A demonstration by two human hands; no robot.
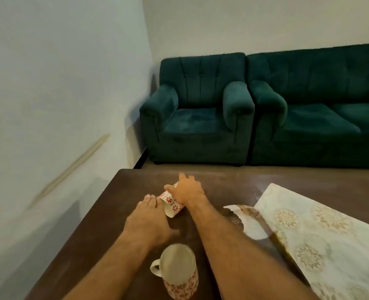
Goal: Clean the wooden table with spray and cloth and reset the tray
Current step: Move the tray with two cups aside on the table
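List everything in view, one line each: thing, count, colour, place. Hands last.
Table: one, dark brown wood, foreground.
Near mug: one, white with red flowers, upright at the near edge.
Far mug: one, white with red flowers, tilted, mid-table between the hands.
Tray: one, pale with gold medallions, right on the table.
Plate: one, white with brown streaks, partly under the tray's left edge.
Armchair: one, dark green, by the far wall.
Sofa: one, dark green, right of the armchair.
Left hand: touches the far mug.
Right hand: grips the far mug.
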